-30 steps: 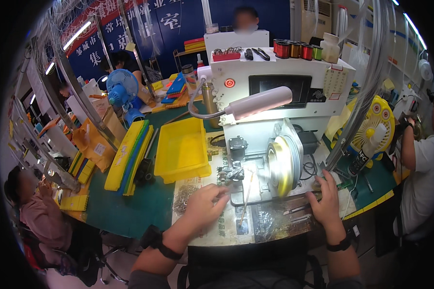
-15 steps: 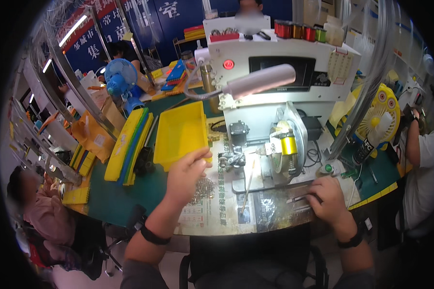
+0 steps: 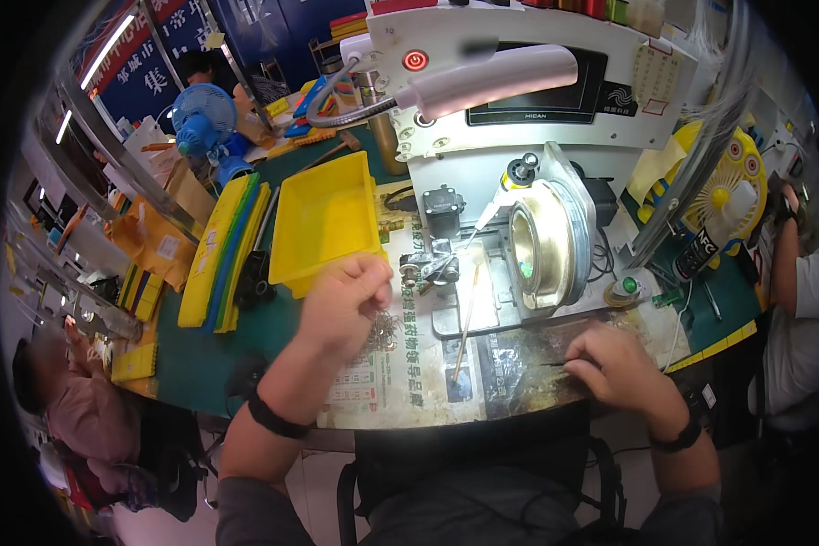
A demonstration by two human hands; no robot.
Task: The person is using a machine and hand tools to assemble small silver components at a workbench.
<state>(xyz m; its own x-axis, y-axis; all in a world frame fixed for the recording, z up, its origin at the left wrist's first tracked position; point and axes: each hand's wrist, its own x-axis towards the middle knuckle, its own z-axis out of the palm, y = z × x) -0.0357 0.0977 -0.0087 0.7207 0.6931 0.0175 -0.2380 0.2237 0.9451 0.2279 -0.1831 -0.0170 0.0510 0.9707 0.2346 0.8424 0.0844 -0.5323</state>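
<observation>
My left hand [image 3: 348, 296] is raised by the near right corner of a yellow plastic tray [image 3: 326, 214], its fingers pinched together; whatever they hold is hidden. Under it, a pile of small wire pieces [image 3: 384, 335] lies on the printed sheet. To the right, my right hand [image 3: 611, 366] rests low over the bench edge, fingers curled round what looks like slim tweezers, of which only a thin dark tip shows. Between and beyond my hands stands a white winding machine [image 3: 510, 136] with a round metal wheel [image 3: 555, 241] and a small clamp fixture [image 3: 432, 264].
A lit lamp [image 3: 491, 77] arches over the machine. On the sheet lies a thin stick [image 3: 467, 318]. Yellow, green and blue strips [image 3: 220, 255] stand left of the tray. A green button [image 3: 626, 287], spray can [image 3: 696, 255] and yellow fan [image 3: 723, 196] are at right. Other people sit at both sides.
The machine's wheel has turned, carrying its spool from the front up to the top. The view has tipped downward. Both hands stay near their places, the right one more curled.
</observation>
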